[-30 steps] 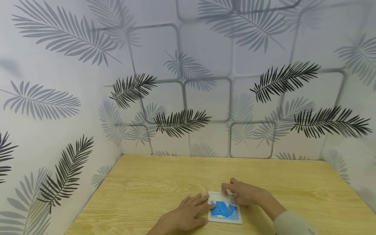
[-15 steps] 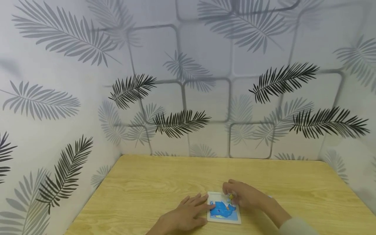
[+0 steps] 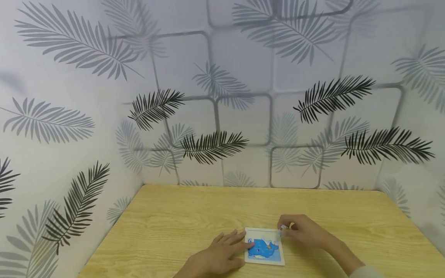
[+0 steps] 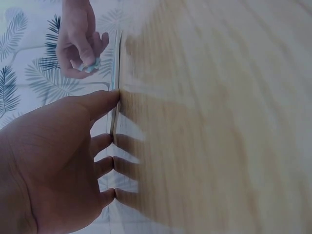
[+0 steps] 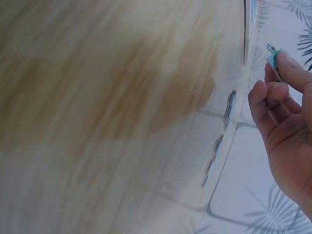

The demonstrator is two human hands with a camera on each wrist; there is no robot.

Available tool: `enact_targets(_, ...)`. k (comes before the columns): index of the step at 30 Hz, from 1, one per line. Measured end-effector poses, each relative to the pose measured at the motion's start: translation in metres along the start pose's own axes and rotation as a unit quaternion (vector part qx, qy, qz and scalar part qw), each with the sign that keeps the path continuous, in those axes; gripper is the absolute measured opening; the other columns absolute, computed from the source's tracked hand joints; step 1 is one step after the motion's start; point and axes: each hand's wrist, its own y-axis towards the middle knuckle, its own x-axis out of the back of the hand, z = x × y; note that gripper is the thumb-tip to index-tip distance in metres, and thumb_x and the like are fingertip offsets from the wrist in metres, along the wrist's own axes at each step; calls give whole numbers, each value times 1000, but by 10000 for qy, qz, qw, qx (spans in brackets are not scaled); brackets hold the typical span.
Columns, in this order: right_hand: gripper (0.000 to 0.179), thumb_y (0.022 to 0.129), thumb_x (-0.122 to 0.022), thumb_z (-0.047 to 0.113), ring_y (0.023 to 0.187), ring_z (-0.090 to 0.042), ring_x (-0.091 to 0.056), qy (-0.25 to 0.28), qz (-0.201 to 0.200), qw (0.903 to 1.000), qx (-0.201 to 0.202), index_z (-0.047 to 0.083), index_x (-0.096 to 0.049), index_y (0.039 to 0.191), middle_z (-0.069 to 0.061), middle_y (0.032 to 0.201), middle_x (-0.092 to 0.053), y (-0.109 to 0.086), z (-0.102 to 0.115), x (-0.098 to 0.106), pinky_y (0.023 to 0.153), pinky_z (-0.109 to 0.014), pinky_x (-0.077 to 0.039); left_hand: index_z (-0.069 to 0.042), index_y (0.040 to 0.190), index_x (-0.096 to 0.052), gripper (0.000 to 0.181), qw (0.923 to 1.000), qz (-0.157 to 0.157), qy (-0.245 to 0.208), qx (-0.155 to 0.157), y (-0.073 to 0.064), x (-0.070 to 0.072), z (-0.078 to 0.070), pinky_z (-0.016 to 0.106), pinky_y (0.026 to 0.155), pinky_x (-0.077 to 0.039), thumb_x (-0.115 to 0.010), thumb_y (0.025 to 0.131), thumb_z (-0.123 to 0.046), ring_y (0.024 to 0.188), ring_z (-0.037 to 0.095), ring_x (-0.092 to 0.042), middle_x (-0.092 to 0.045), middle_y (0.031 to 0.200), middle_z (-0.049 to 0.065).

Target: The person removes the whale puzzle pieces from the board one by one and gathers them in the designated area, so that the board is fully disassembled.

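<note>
A small square jigsaw puzzle board (image 3: 264, 263) with a white frame lies on the table, showing a blue whale (image 3: 261, 249); its upper part is pale and bare. My left hand (image 3: 222, 255) rests at its left edge, fingers spread, the index finger reaching onto the whale. In the left wrist view, that hand's fingertips (image 4: 114, 163) touch along the board's side. Over the board's upper right corner, my right hand (image 3: 309, 233) pinches a small puzzle piece (image 3: 283, 227) between thumb and fingers. The right wrist view shows this piece (image 5: 274, 61) raised, light blue and green.
Two more loose puzzle pieces, one nearer the board (image 5: 229, 108) and one farther (image 5: 212, 161), lie on the table in the right wrist view. The wood-grain table (image 3: 180, 216) meets a leaf-patterned wall (image 3: 243, 162) at the back and left.
My right hand has moved right, from over the board's upper part to its corner, carrying the puzzle piece with it. The left hand stays in place.
</note>
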Motion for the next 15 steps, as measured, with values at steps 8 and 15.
enact_targets(8,23,98,-72,13,60,-8,-56,83,-532,9978,-376,8,-60,117,-4,86,-64,-31,-16,25,52,-25,-49,-35,161,-39,53,9999,50,-108,2,-1,1,0,63,123,-22,-49,109,-43,158,34,-22,-24,172,5)
enact_targets(15,18,97,-73,13,74,-8,-64,-680,-996,9919,-385,10,-72,115,6,87,-71,-63,-36,46,65,-24,-53,-37,160,-40,53,9997,118,-148,153,0,2,-1,63,123,-21,-50,109,-45,159,31,-19,-23,173,2)
